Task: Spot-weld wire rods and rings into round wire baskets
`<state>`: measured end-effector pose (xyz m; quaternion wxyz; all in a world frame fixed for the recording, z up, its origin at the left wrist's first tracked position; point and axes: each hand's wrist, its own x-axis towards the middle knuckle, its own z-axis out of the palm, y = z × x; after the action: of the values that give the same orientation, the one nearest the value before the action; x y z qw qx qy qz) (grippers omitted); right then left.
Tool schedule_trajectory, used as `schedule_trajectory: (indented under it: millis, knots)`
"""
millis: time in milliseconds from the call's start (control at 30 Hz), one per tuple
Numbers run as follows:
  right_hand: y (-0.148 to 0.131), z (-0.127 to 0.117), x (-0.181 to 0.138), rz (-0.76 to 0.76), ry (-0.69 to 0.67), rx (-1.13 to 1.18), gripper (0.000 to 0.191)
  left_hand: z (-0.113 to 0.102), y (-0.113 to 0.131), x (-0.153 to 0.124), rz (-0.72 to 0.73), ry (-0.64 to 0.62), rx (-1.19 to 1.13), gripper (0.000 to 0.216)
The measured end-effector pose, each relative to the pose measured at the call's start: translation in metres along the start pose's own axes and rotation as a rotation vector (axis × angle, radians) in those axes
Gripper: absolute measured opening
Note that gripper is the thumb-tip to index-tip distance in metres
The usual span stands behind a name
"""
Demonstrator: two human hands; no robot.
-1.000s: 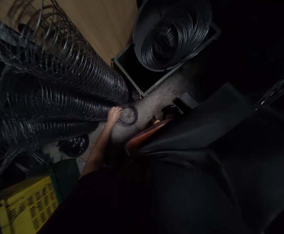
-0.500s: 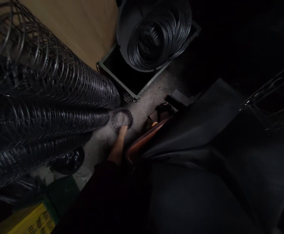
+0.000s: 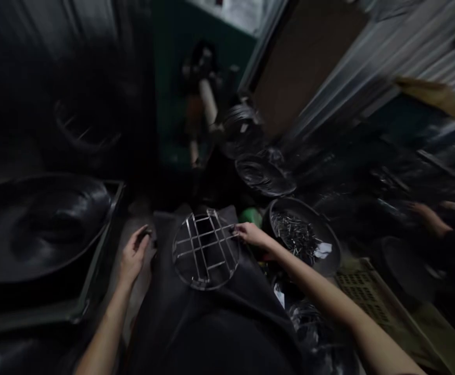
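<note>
Filling the left of the view: a wide black tub (image 3: 43, 179), its contents too dark to make out, set in a crate with a pale rim (image 3: 99, 250).

Next, the left hand (image 3: 134, 255): raised beside the crate, fingers half curled, over a stretch of concrete floor (image 3: 137, 307). Whether it holds anything cannot be told in this light.

Centre: a round wire grille (image 3: 205, 250), a hoop crossed by straight bars, lying on a black apron (image 3: 212, 333) over the person's lap, between the two hands.

Right hand (image 3: 253, 234): reaching in from the right, its fingertips (image 3: 237, 229) touching the grille's rim. Whether they close around the wire cannot be told.

Just beyond it: a small green object (image 3: 251, 216), and behind that a black dish (image 3: 264, 174) and a dark stack of wire coils (image 3: 243, 130).

Further right: a round dark basin (image 3: 290, 205) holding a heap of short metal wire pieces (image 3: 295, 234), with a scrap of white paper (image 3: 323, 250) among them.

Below that: a yellow perforated crate (image 3: 362, 297), partly in shadow.

Far right: another person's hands (image 3: 426, 213), blurred, over dark wire stock (image 3: 399, 177).
</note>
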<state>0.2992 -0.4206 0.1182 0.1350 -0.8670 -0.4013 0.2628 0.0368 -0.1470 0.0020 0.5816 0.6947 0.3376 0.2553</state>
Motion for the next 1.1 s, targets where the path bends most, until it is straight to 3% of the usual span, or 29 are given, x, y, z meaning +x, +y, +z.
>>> schedule_trajectory:
  millis: [67,133,200,300,367,433,600,700,767,833,967,1100]
  knots:
    - [0.009,-0.036,0.018,-0.022,0.169,-0.005,0.013,0.028,0.040,0.015,0.034,-0.126,-0.083,0.070]
    - [0.010,-0.080,0.048,-0.069,0.366,-0.005,0.018,0.051,0.066,0.016,0.024,-0.218,-0.045,0.069]
    - [0.008,-0.134,0.085,-0.125,0.613,-0.034,0.024,0.070,0.076,0.013,-0.037,-0.202,-0.013,0.067]
    - [0.004,-0.215,0.144,-0.189,0.961,-0.185,0.021,0.088,0.075,0.015,-0.151,-0.122,-0.158,0.068]
    - [0.001,-0.252,0.177,-0.175,1.012,-0.300,0.021,0.096,0.074,0.021,-0.200,-0.123,-0.287,0.067]
    - [-0.002,-0.270,0.201,-0.133,0.972,-0.412,0.023,0.101,0.076,0.029,-0.206,-0.146,-0.334,0.063]
    - [-0.009,-0.274,0.211,-0.077,0.863,-0.594,0.024,0.109,0.077,0.049,-0.183,-0.177,-0.309,0.059]
    - [-0.012,-0.264,0.182,-0.117,0.793,-0.648,0.024,0.106,0.079,0.053,-0.144,-0.137,-0.233,0.055]
    - [-0.014,-0.246,0.147,-0.159,0.725,-0.692,0.023,0.099,0.091,0.050,-0.044,-0.061,-0.119,0.050]
    - [-0.021,-0.223,0.103,-0.213,0.674,-0.715,0.026,0.090,0.115,0.044,0.103,-0.005,0.007,0.045]
    - [-0.054,-0.191,0.031,-0.419,0.718,-0.575,0.044,0.079,0.183,0.040,0.416,-0.060,0.125,0.052]
    - [-0.092,-0.165,0.013,-0.604,0.579,-0.278,0.030,0.085,0.232,0.026,0.450,-0.194,0.077,0.043]
